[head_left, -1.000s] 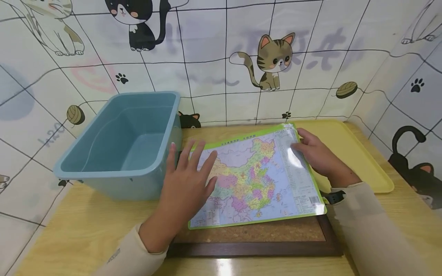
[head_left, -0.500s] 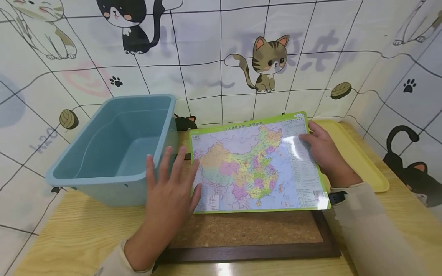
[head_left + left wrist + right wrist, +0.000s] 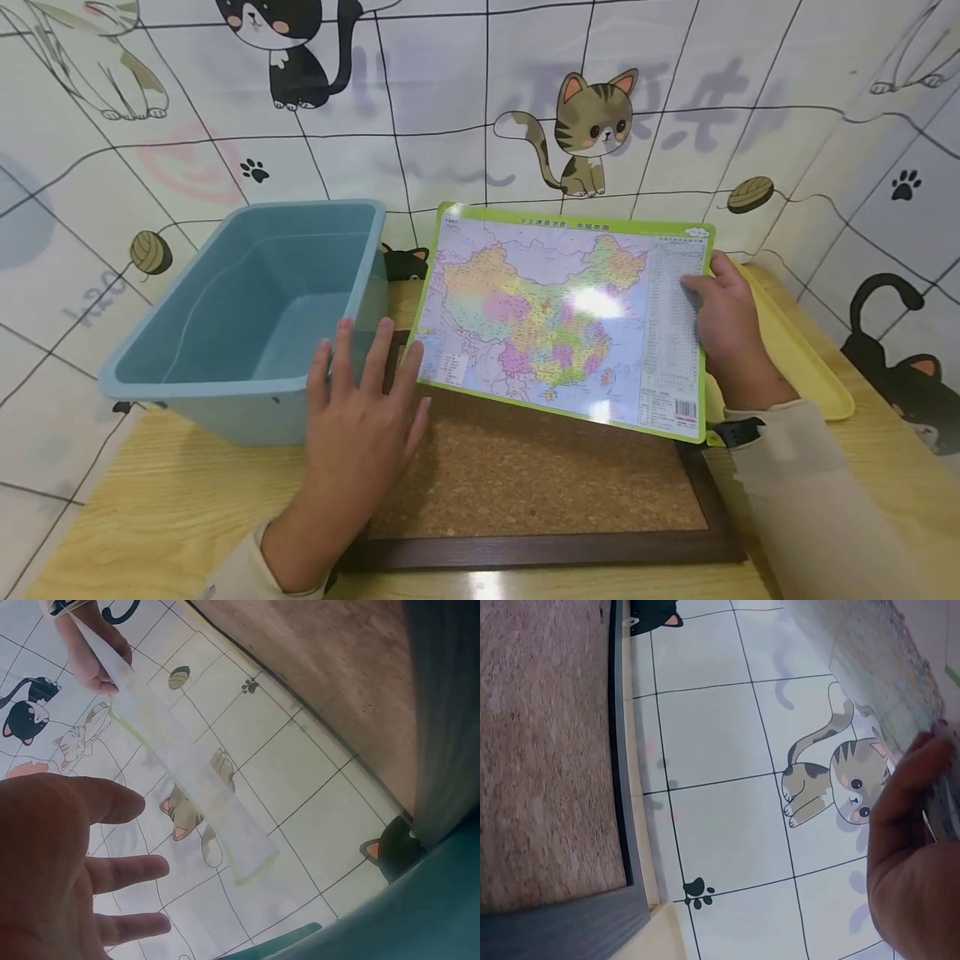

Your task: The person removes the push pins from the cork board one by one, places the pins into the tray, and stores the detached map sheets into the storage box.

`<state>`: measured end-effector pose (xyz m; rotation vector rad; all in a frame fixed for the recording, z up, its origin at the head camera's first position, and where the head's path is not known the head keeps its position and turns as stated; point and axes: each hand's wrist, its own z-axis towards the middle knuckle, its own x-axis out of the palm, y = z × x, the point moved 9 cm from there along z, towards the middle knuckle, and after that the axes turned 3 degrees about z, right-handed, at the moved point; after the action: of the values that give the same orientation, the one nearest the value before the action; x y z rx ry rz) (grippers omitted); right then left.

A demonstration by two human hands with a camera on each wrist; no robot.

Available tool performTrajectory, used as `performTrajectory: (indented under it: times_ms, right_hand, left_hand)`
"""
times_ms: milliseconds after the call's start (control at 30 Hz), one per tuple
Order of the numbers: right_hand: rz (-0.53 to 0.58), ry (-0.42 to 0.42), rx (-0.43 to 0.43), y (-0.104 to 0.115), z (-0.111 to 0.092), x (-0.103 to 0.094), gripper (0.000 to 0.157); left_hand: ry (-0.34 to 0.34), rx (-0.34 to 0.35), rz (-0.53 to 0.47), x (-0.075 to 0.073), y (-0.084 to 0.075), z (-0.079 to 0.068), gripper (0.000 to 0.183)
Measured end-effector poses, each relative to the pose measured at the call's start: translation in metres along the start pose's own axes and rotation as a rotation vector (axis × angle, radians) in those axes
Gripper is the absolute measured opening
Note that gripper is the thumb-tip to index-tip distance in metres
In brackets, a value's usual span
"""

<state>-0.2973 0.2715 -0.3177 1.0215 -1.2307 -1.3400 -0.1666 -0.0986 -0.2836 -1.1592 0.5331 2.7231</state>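
A green-bordered map sheet (image 3: 540,317) is raised and tilted above the framed cork board (image 3: 555,483). My right hand (image 3: 733,329) grips the sheet's right edge, thumb on its printed face; the right wrist view shows curled fingers of that hand (image 3: 922,847) at the sheet (image 3: 889,675). Spread and straight, the fingers of my left hand (image 3: 356,442) are beside the sheet's lower left corner, over the board's left side. In the left wrist view a gap separates that hand (image 3: 75,855) from the sheet (image 3: 187,780).
A deep light-blue plastic bin (image 3: 247,333) stands on the wooden table (image 3: 187,517) at the left, close to my left hand. A yellow tray (image 3: 802,358) lies at the right, partly behind my right hand. A cat-printed wall covering (image 3: 450,108) rises behind.
The right hand has lifted the map sheet up and to the right, swinging its left side higher. My left hand has drawn back left, off the sheet, and more cork shows.
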Motion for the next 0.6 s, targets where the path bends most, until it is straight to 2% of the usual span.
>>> performTrajectory:
  times_ms: [133, 600]
  right_hand:
    - [0.042, -0.055, -0.015, 0.002, -0.002, -0.003, 0.041]
    - [0.17, -0.14, -0.125, 0.018, -0.013, 0.009, 0.039]
  left_hand:
    - [-0.005, 0.005, 0.013, 0.0, -0.001, 0.0, 0.065]
    - [0.022, 0.024, 0.055, 0.002, -0.001, -0.002, 0.062]
